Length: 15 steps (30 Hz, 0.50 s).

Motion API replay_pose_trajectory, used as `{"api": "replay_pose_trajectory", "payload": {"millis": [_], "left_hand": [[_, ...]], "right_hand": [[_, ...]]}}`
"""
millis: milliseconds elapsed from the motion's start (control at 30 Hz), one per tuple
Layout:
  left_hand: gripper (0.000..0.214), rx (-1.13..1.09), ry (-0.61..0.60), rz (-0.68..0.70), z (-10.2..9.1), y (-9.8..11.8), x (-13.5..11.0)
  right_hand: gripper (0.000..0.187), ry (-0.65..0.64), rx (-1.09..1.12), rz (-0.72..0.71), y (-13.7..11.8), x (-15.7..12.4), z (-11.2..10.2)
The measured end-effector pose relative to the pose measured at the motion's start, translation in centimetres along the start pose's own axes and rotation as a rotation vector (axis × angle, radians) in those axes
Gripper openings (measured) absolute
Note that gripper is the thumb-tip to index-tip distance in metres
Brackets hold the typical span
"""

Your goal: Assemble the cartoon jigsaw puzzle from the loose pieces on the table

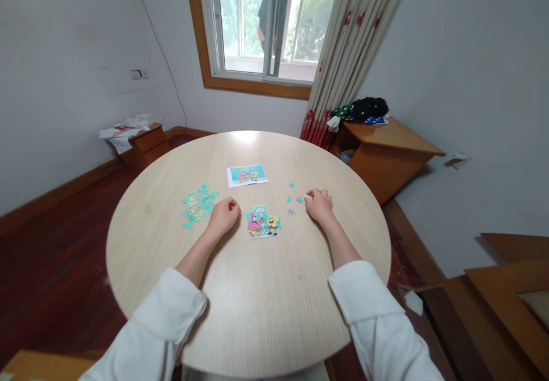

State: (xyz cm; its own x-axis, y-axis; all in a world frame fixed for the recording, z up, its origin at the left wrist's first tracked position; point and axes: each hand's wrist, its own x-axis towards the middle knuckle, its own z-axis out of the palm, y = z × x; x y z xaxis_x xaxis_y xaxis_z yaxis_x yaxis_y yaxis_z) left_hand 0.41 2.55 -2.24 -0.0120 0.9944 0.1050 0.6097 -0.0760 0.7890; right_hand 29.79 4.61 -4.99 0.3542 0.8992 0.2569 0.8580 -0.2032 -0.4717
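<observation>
My left hand (225, 215) rests on the table as a loose fist, and no piece shows between its fingers. Just left of it lies a spread pile of loose turquoise puzzle pieces (198, 205). To its right is a partly joined puzzle (261, 222) with a pink starfish figure and a yellow square figure; its edges are uneven. My right hand (319, 205) has its fingertips pinched on a small pale puzzle piece (306, 197), mostly covered by the fingers. Beside those fingertips lie several separate pieces, among them a pink one (291, 212).
A printed reference picture (247, 175) lies behind the joined puzzle on the round pale table (257, 312). A wooden cabinet (386, 141) with clothes on top stands at the back right, near a curtain (343, 55). Papers cover a small wooden stand (148, 143) at the left.
</observation>
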Motion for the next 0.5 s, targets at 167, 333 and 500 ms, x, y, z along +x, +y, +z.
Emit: {"api": "replay_pose_trajectory", "payload": {"millis": [167,333,500], "left_hand": [[0.011,0.041,0.009,0.017,0.3,-0.4,0.2],[0.010,0.101,0.019,0.043,0.5,-0.6,0.1],[0.010,0.133,0.007,0.067,0.6,-0.5,-0.1]], "right_hand": [[0.020,0.000,-0.040,-0.031,-0.4,0.3,0.1],[0.025,-0.032,-0.068,-0.051,-0.8,0.0,-0.2],[0.031,-0.062,-0.062,-0.034,-1.1,0.0,-0.7]]}}
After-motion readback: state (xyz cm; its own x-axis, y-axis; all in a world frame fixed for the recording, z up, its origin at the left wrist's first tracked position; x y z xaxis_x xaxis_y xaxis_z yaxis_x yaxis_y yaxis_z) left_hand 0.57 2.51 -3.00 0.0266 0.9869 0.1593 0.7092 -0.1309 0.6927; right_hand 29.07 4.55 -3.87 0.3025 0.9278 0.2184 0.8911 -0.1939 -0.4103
